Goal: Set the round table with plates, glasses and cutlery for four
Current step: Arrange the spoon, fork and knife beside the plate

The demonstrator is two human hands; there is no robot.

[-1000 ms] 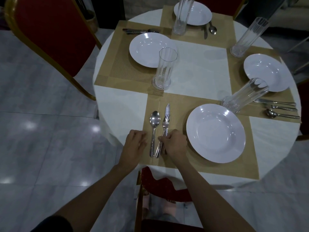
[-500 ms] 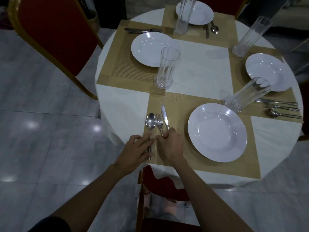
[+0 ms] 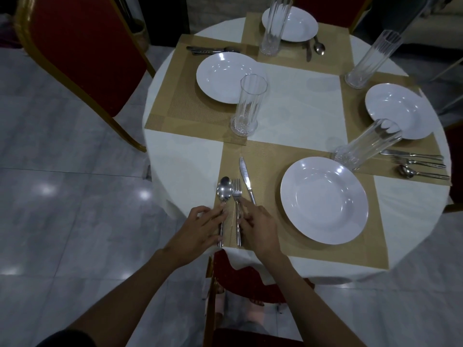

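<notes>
head view: a round table [image 3: 295, 103] under a white cloth carries gold mats, white plates, tall clear glasses and cutlery. on the nearest placemat [image 3: 265, 166], the near plate [image 3: 324, 200] sits to the right, with the near glass [image 3: 367, 146] just beyond its far rim.

at the mat's left edge the spoon [image 3: 224, 190], fork [image 3: 236, 194] and knife [image 3: 245, 175] lie side by side. the knife reaches furthest inward and slants slightly.

the left hand [image 3: 200, 229] lies flat, fingers straight, resting on the spoon's handle. the right hand [image 3: 259, 226] stretches its index finger onto the fork's neck, thumb against the fork's handle. the knife's handle runs under this hand, and i cannot tell whether the hidden fingers curl round it.

a red chair [image 3: 82, 53] stands at the table's left.
</notes>
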